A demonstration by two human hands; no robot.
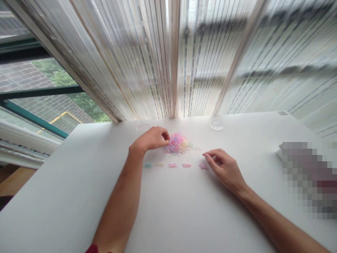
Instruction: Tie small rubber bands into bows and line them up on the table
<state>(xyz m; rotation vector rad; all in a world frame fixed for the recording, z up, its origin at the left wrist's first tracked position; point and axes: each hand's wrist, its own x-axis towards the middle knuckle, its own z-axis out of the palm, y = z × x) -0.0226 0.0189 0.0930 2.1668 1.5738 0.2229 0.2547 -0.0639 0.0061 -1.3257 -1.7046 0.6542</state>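
Observation:
A loose pile of small, thin pastel loops (180, 143), pink, purple and yellow, lies on the white table; I cannot tell their exact kind. My left hand (155, 137) reaches to the pile's left edge, fingertips pinched at the loops. What it holds is hidden. Off the pile's right side, my right hand (222, 165) has thumb and index finger pressed together, and anything between them is too small to make out. Below the pile runs a row of little groups: blue (148, 165), yellow (160, 164), pink (172, 165), deeper pink (186, 165) and purple (203, 165), the last beside my right thumb.
A clear round lid or dish (216, 125) sits near the table's back edge. Another clear round piece (143, 128) is partly behind my left hand. At the right stands a blurred-out object (306, 175). Striped curtains (173, 70) hang behind the white table (168, 214).

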